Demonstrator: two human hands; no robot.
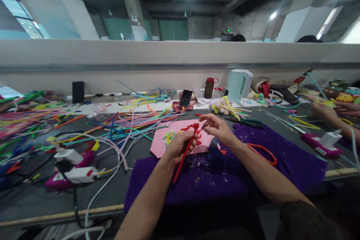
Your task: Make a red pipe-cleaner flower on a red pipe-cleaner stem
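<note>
My left hand (179,145) grips a red pipe cleaner (182,157) whose long stem runs down toward me and whose top is curled into a small red shape (195,127). My right hand (216,127) pinches that curled top from the right. Both hands hover over a pink sheet (163,144) with small coloured scraps on it, which lies on a purple cloth (292,157).
Heaps of coloured pipe cleaners (132,120) cover the table's left and middle. Glue guns and white cables (73,165) lie at the left, orange-handled scissors (263,152) on the cloth. A phone (186,98), brown jar (209,87) and kettle (238,84) stand behind. Another person's hands (329,112) work at right.
</note>
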